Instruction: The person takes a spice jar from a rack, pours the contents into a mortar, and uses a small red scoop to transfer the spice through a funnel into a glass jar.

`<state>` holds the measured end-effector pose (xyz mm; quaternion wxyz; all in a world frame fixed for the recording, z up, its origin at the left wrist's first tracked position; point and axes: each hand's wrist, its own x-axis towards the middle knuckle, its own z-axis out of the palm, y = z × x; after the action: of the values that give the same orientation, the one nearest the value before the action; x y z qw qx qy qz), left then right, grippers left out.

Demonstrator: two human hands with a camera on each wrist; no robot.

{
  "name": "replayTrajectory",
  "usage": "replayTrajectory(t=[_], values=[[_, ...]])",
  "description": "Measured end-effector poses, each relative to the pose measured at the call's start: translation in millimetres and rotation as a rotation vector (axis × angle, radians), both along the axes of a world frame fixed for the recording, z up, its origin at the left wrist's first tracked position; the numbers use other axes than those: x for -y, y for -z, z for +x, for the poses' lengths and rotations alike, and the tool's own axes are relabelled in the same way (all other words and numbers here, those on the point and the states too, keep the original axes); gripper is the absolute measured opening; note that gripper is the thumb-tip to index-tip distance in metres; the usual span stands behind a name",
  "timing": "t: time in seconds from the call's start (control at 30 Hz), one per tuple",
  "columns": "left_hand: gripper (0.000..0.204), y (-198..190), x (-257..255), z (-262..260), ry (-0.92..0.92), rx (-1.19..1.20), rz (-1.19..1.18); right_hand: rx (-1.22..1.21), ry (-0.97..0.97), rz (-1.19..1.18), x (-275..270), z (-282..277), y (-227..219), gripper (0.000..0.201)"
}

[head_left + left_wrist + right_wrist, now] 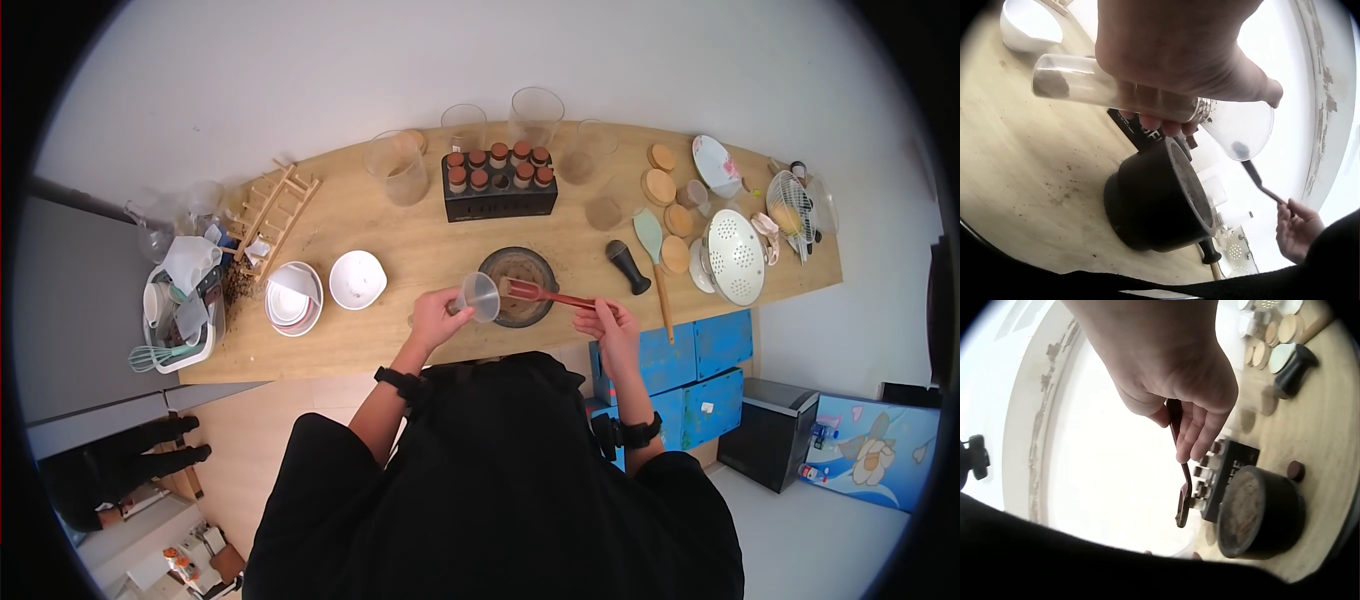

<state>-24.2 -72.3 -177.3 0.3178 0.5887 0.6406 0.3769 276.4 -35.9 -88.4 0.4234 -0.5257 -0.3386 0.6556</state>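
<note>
My left hand [435, 320] grips a clear glass tube [1091, 78] with a clear plastic funnel [483, 296] at its mouth. Brown powder lies at the tube's bottom end and around its neck in the left wrist view. In my right hand [612, 328] is the handle of a reddish-brown spoon [527, 290], pinched between thumb and fingers. Some brown powder sits on the spoon's bowl, which points toward the funnel. Below both hands stands a black mortar [1147, 203] with brown powder inside. A small dark reddish cap [1295, 470] lies beside the mortar.
Behind the mortar is a black rack [500, 204] of capped tubes, with clear glass containers [398, 170] around it. White bowls [357, 280] stand at left. A black pestle [628, 267], a spatula [649, 235] and a white colander [735, 257] lie to the right.
</note>
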Motion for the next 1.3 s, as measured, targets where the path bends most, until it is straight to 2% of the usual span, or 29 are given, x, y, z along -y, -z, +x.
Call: replayTrajectory(t=[0.03,0.07,0.1,0.13,0.17,0.2,0.27,0.4,0.47,0.5,0.6,0.63,0.67,0.7,0.77,0.8,0.87,0.97,1.03,1.1,1.13,1.17,1.2,1.27,1.3], values=[[0.044,3.3,-3.2,1.3,0.043,0.104,0.037,0.000,0.001,0.000,4.1,-8.3,-12.7,0.023],[0.049,6.2,-5.2,3.1,0.091,0.210,0.072,0.103,-0.077,0.129,10.7,-21.4,-26.6,0.020],[0.049,0.8,-7.6,8.7,0.098,0.212,0.072,0.207,-0.154,0.259,15.9,-30.7,-40.5,0.018],[0.056,-9.2,-10.1,15.1,0.106,0.329,0.142,0.209,-0.147,0.258,19.9,-36.1,-55.1,0.018],[0.064,-15.5,-11.6,18.1,0.112,0.447,0.211,0.377,-0.272,0.454,23.3,-41.0,-69.8,0.018],[0.064,-16.7,-12.5,18.2,0.114,0.448,0.212,0.544,-0.401,0.651,24.9,-43.3,-79.9,0.019],[0.074,-18.0,-12.6,17.7,0.128,0.554,0.191,0.575,-0.362,0.713,25.7,-42.4,-89.8,0.020],[0.076,-17.5,-11.0,20.1,0.090,0.720,0.110,0.644,-0.308,0.819,28.6,-39.2,-98.1,0.021],[0.075,-21.6,-8.0,25.2,0.044,0.889,-0.094,0.613,-0.260,0.786,29.7,-40.0,-98.9,0.021],[0.075,-21.7,-8.0,24.2,0.039,0.889,-0.092,0.581,-0.205,0.757,28.2,-41.2,-99.3,0.021],[0.071,-26.8,-8.8,25.3,0.136,0.753,-0.032,0.671,-0.265,0.857,25.5,-41.4,-104.9,0.020],[0.070,-31.9,-9.5,26.4,0.148,0.625,0.103,0.670,-0.266,0.857,24.5,-42.2,-106.4,0.020],[0.068,-37.3,-9.6,27.1,0.160,0.495,0.234,0.693,-0.360,0.882,24.5,-43.2,-107.8,0.020],[0.068,-45.0,-10.0,24.3,0.161,0.495,0.232,0.717,-0.452,0.905,24.7,-43.7,-108.6,0.020],[0.070,-57.5,-10.3,16.3,0.179,-0.071,0.349,0.715,-0.413,0.932,26.0,-43.9,-109.3,0.020],[0.070,-50.5,-9.8,16.7,0.173,-0.074,0.346,0.710,-0.376,0.962,25.5,-44.3,-109.3,0.020],[0.073,-30.3,-10.4,19.0,0.038,0.536,0.199,0.704,-0.381,0.959,23.4,-44.5,-110.4,0.021],[0.074,-36.8,-13.6,20.3,0.091,0.404,0.215,0.716,-0.374,0.936,19.6,-39.6,-109.5,0.020],[0.074,-34.6,-12.9,20.2,0.077,0.400,0.237,0.728,-0.368,0.912,17.9,-34.9,-106.8,0.020],[0.075,-24.2,-14.5,22.4,0.064,0.400,0.260,0.609,-0.302,0.728,17.2,-28.1,-104.2,0.017],[0.076,-16.5,-14.1,22.8,-0.016,0.737,0.128,0.605,-0.309,0.729,16.5,-23.3,-101.1,0.017],[0.077,-9.4,-15.4,20.3,-0.098,1.067,-0.007,0.480,-0.213,0.636,13.7,-18.8,-95.7,0.017],[0.077,-14.8,-16.2,19.2,-0.101,1.065,-0.003,0.357,-0.117,0.539,10.8,-14.3,-90.7,0.016],[0.079,-25.1,-11.6,20.3,0.014,0.569,0.189,0.327,-0.087,0.496,3.4,-6.2,-83.0,0.017],[0.079,-25.7,-10.8,19.3,0.010,0.566,0.187,0.295,-0.053,0.455,-0.4,-5.7,-77.4,0.017]])
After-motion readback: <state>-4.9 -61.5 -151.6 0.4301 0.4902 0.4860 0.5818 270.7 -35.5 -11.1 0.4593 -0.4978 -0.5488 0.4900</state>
